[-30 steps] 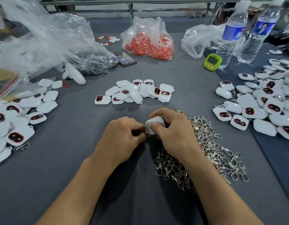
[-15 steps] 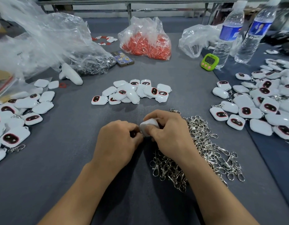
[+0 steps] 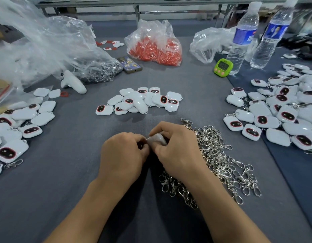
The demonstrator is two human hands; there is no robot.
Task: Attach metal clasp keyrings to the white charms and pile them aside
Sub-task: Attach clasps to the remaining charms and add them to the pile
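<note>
White glossy plastic charm (image 3: 157, 139) near centre, just above the grey table (image 3: 64, 172), pinched by right hand (image 3: 176, 155) with fingers and thumb curled | left hand (image 3: 123, 155) curled tight against the charm's left edge, can't tell what it's got | heap of silver metal clasp keyrings (image 3: 221, 163) right of the hands | loose pile of white charms (image 3: 139, 100) farther back

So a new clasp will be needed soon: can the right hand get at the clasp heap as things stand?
Probably yes: the clasp heap lies uncovered right beside the right hand, nothing between. But its fingers hold a white charm, which must be let go first.
</note>
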